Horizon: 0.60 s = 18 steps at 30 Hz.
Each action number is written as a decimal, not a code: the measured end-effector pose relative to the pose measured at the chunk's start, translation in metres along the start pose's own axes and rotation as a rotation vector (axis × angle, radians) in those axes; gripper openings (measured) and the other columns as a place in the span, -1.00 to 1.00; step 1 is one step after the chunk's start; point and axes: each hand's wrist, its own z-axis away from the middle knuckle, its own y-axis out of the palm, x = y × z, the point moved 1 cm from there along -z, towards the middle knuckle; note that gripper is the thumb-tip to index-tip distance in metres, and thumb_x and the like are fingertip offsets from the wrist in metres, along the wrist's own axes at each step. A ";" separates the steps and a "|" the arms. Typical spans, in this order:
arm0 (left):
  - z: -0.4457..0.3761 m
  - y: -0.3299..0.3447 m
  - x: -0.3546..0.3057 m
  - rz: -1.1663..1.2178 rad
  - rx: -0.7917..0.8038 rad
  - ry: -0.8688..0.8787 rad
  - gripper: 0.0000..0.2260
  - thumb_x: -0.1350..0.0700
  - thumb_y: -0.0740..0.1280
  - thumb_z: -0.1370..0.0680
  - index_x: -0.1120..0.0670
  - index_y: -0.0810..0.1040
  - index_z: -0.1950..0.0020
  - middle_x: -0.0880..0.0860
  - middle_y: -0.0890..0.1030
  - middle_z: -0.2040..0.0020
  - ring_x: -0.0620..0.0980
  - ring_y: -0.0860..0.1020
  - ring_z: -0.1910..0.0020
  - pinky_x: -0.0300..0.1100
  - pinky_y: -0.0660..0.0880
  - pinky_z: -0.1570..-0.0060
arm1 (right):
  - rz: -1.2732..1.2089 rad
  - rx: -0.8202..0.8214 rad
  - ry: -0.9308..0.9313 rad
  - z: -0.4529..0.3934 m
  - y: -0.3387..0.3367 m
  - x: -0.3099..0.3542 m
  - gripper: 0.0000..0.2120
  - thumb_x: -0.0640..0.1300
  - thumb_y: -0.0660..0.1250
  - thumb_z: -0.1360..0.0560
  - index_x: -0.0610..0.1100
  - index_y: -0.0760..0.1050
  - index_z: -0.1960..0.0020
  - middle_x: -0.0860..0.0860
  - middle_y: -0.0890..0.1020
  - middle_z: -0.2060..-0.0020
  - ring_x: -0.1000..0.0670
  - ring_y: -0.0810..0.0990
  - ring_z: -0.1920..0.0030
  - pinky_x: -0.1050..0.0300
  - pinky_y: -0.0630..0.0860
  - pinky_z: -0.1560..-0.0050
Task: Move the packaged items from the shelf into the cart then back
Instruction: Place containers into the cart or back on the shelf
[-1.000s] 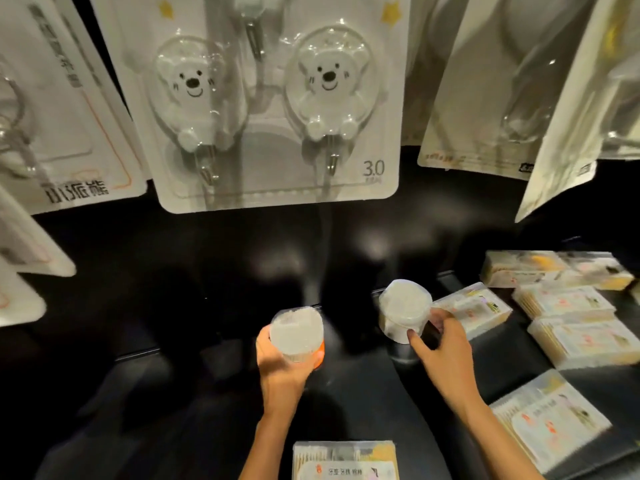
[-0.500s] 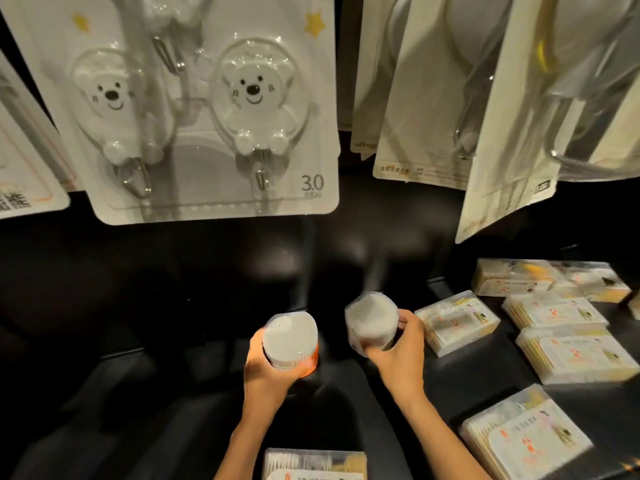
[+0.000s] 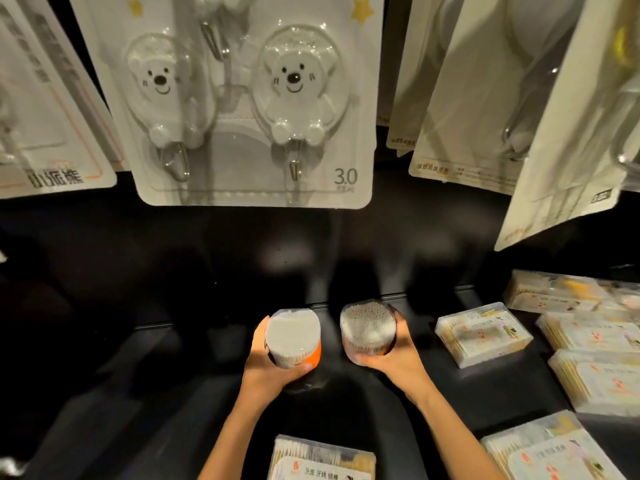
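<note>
The person stood facing the dark shelf [image 3: 145,344], a round tub in each hand. The left hand [image 3: 268,367] had its grip closed around the orange-banded tub [image 3: 293,338], fingers behind and thumb curled under the front edge, so the weight sat in the palm. The right hand [image 3: 393,353] gripped the clear tub [image 3: 368,331] the same way from the other side. Both tubs were tilted with their tops toward the person, showing packed swab ends, and were held just apart above the shelf floor. I could not tell whether either base touched it, nor whether they were leaving or coming back. No cart was visible. Flat boxes [image 3: 483,336] lay in rows on the right, and bear-hook cards [image 3: 249,98] hung overhead, which probably explained the low reach.
</note>
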 end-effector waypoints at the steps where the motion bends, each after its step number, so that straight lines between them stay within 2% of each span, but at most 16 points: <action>1: -0.001 -0.001 0.000 0.004 0.014 -0.009 -0.03 0.19 0.68 -0.08 0.02 0.29 -0.40 -0.05 0.49 -0.24 -0.07 0.44 -0.25 -0.14 0.41 -0.29 | -0.005 -0.001 -0.003 -0.002 0.000 0.000 -0.13 -0.14 0.66 0.00 0.05 0.37 -0.23 0.07 0.61 -0.05 0.20 0.60 -0.06 0.38 0.49 0.01; 4: -0.003 -0.002 -0.003 0.037 0.032 -0.019 -0.10 0.24 0.67 -0.07 -0.03 0.35 -0.31 -0.05 0.52 -0.21 -0.14 0.49 -0.19 -0.21 0.44 -0.25 | 0.022 0.007 -0.025 -0.007 0.000 0.000 -0.33 -0.40 0.64 -0.07 -0.02 0.48 -0.06 0.03 0.67 0.07 0.21 0.64 0.04 0.40 0.50 0.07; 7: -0.001 0.003 -0.016 0.139 0.023 -0.019 -0.14 0.11 0.62 0.05 -0.04 0.41 -0.21 -0.06 0.56 -0.14 -0.33 0.53 -0.05 -0.45 0.46 -0.04 | 0.017 -0.001 -0.014 -0.010 0.003 -0.008 -0.35 -0.43 0.63 -0.08 -0.03 0.46 -0.03 0.03 0.66 0.10 0.22 0.64 0.08 0.38 0.52 0.09; 9: -0.001 0.006 -0.020 0.185 0.010 0.000 -0.17 0.06 0.58 0.08 0.00 0.42 -0.17 -0.06 0.56 -0.10 -0.37 0.55 -0.01 -0.49 0.45 0.02 | 0.024 -0.006 0.014 -0.009 0.005 -0.010 -0.26 -0.34 0.67 -0.05 -0.07 0.42 -0.12 -0.03 0.65 0.04 0.12 0.65 0.02 0.27 0.57 0.02; 11: -0.001 0.008 -0.021 0.195 0.013 0.025 -0.17 0.08 0.59 0.08 0.05 0.43 -0.17 -0.01 0.56 -0.10 -0.32 0.56 -0.01 -0.46 0.47 0.03 | 0.043 -0.012 0.037 -0.008 0.008 -0.012 -0.16 -0.19 0.71 0.00 -0.15 0.41 -0.20 -0.08 0.65 -0.02 -0.02 0.66 -0.03 0.01 0.61 -0.06; 14: 0.001 0.007 -0.026 0.207 0.013 0.045 -0.26 0.23 0.61 0.04 0.06 0.49 -0.11 0.02 0.60 -0.04 -0.26 0.59 0.03 -0.40 0.51 0.08 | 0.039 -0.039 0.026 -0.001 0.012 -0.014 -0.14 -0.02 0.72 0.02 -0.14 0.44 -0.19 -0.10 0.64 -0.04 -0.07 0.65 -0.05 -0.16 0.59 -0.07; 16: 0.003 0.005 -0.036 0.210 0.027 0.073 -0.36 0.30 0.57 0.00 0.00 0.52 -0.02 -0.05 0.62 0.03 -0.27 0.60 0.08 -0.38 0.53 0.12 | 0.023 -0.067 0.008 0.012 0.012 0.003 -0.20 -0.02 0.71 0.01 -0.09 0.49 -0.16 -0.08 0.65 -0.01 -0.05 0.65 -0.04 -0.11 0.60 -0.05; 18: 0.004 0.002 -0.043 0.211 0.058 0.086 -0.38 0.29 0.55 -0.01 -0.04 0.52 -0.01 -0.07 0.62 0.04 -0.30 0.60 0.10 -0.41 0.52 0.14 | -0.023 -0.109 -0.029 0.025 0.009 0.018 -0.30 -0.21 0.69 -0.06 -0.01 0.47 -0.12 -0.01 0.65 0.01 0.09 0.64 -0.01 0.19 0.58 0.01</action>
